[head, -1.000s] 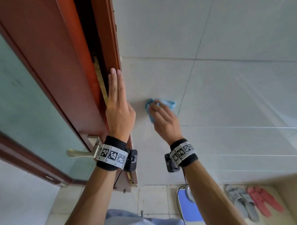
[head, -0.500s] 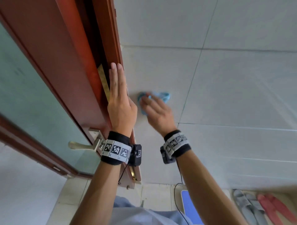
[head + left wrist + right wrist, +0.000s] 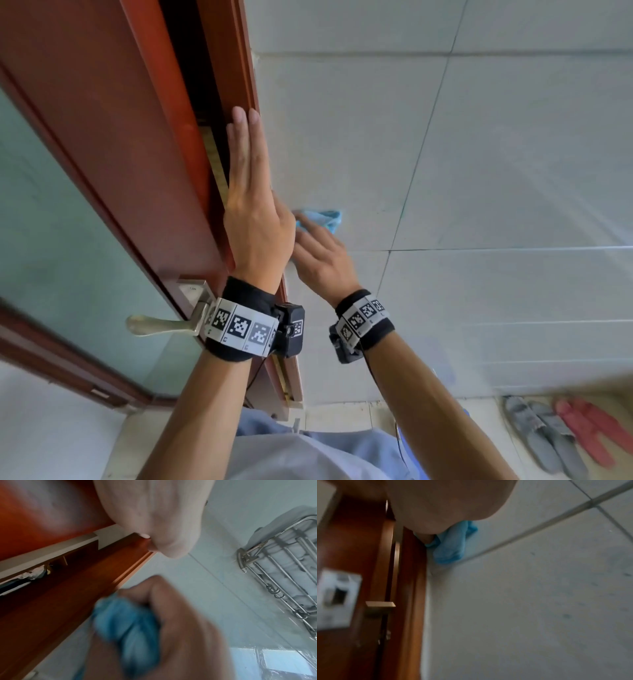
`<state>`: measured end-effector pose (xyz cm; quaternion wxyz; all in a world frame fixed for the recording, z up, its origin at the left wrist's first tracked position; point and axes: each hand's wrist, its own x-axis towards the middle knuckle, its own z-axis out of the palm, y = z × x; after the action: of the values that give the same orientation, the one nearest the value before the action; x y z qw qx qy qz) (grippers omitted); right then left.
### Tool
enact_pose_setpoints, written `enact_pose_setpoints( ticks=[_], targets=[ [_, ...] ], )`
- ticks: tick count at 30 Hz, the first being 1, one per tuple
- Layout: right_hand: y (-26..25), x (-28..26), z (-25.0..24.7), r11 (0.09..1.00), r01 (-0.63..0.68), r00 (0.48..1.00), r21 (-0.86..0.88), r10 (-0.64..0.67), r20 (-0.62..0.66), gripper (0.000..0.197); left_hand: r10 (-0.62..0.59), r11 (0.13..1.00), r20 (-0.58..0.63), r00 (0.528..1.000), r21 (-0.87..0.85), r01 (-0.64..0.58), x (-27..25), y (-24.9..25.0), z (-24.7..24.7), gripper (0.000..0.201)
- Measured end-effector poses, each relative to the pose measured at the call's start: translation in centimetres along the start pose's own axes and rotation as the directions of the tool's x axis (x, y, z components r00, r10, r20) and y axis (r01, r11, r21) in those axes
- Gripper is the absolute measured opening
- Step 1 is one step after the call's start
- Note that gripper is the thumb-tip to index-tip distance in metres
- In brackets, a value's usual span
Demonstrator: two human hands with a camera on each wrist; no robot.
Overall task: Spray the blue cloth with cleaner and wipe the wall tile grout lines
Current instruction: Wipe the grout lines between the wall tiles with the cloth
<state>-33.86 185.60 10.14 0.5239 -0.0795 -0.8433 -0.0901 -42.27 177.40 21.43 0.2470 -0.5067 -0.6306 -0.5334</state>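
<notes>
The bunched blue cloth [image 3: 325, 219] is pressed on the white wall tile [image 3: 342, 137] right beside the red-brown door frame [image 3: 236, 68]. My right hand [image 3: 318, 257] grips it, fingers curled round it, partly hidden behind my left hand. In the left wrist view the cloth [image 3: 123, 622] sits blurred inside the right hand [image 3: 180, 628]. From the right wrist the cloth [image 3: 452, 545] touches the frame edge, on the horizontal grout line [image 3: 539, 526]. My left hand [image 3: 246, 164] lies flat on the door frame, fingers straight. No spray bottle shows.
The glass-panelled door [image 3: 68, 205] with a metal lever handle [image 3: 161, 325] stands open at left. A vertical grout line [image 3: 421, 147] and a horizontal grout line [image 3: 496, 248] cross right of the cloth. A metal towel rack [image 3: 283, 568] hangs higher up. Grey slippers [image 3: 541, 438] and red slippers [image 3: 592, 431] lie on the floor.
My right hand has slid the cloth left along the wall, from near the vertical grout line to the door frame. The left hand stays flat on the frame.
</notes>
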Motion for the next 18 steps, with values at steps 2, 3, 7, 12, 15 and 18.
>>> enact_pose_setpoints(
  ticks=[2, 3, 7, 12, 15, 18],
  targets=[
    [1.0, -2.1, 0.3, 0.988, 0.15, 0.984, -0.026, -0.147, 0.105, 0.014, -0.003, 1.0, -0.004, 1.0, -0.014, 0.003, 0.0, 0.1, 0.0, 0.083],
    [1.4, -3.2, 0.2, 0.977, 0.209, 0.968, -0.028, -0.203, 0.147, 0.013, -0.008, 1.0, -0.01, 1.0, -0.005, 0.008, 0.0, 0.3, 0.1, 0.084],
    [3.1, -5.3, -1.6, 0.921, 0.383, 0.895, -0.071, -0.352, 0.274, 0.011, -0.054, 0.997, -0.042, 0.998, 0.057, 0.057, -0.4, 1.5, 0.5, 0.088],
    [6.2, -4.2, -6.2, 0.926, 0.337, 0.921, -0.17, -0.287, 0.265, 0.014, -0.085, 0.994, -0.053, 0.995, 0.068, 0.089, -1.2, 2.7, 1.1, 0.095],
    [7.7, -3.1, -9.3, 0.955, 0.172, 0.977, -0.241, -0.135, 0.162, 0.023, -0.066, 0.995, -0.036, 0.997, 0.068, 0.069, -1.8, 3.0, 1.4, 0.093],
    [8.4, -0.3, -12.3, 0.967, 0.021, 1.0, -0.252, -0.019, 0.009, 0.03, -0.039, 0.999, 0.042, 0.998, -0.012, 0.039, -2.1, 2.7, 2.1, 0.093]
  ],
)
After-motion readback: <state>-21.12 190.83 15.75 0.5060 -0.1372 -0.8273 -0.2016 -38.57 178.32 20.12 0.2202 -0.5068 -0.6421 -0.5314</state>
